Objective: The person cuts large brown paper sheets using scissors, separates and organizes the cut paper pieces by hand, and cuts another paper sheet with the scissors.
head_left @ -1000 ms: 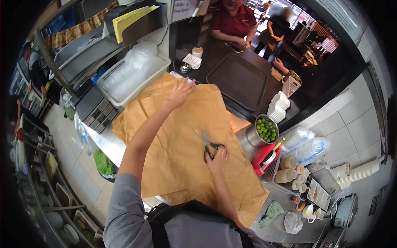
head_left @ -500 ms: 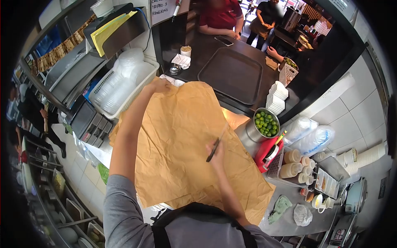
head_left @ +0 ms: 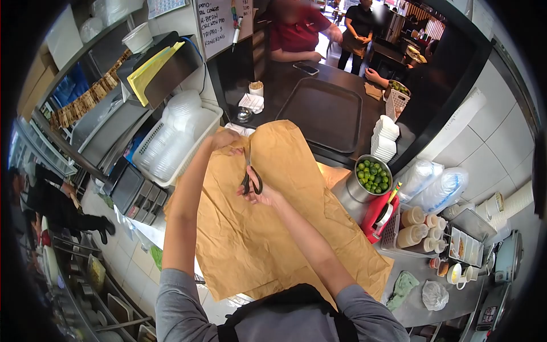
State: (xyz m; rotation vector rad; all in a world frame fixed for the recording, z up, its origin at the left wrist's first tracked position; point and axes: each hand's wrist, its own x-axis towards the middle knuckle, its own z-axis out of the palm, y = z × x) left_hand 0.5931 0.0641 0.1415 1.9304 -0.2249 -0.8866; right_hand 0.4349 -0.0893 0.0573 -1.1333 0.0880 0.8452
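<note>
A large sheet of creased brown paper (head_left: 285, 228) spreads across the counter before me. My left hand (head_left: 227, 140) is closed on its far left edge, fingers bent over the paper. My right hand (head_left: 263, 195) grips black-handled scissors (head_left: 253, 180) over the upper part of the sheet. Their blades point away from me, up toward the paper's far edge, just right of my left fingers. Whether the blades touch the paper is hard to make out.
Left of the paper stands a white basket (head_left: 165, 181) of clear plastic containers. To the right are a metal pot of green limes (head_left: 373, 175), a red tape dispenser (head_left: 377, 222) and sauce bottles (head_left: 411, 235). Beyond lies a dark tray (head_left: 322, 114); a person in red (head_left: 293, 34) leans there.
My right hand has carried the scissors from the middle right of the paper up and left, close to my left hand. The person in red has lifted one arm.
</note>
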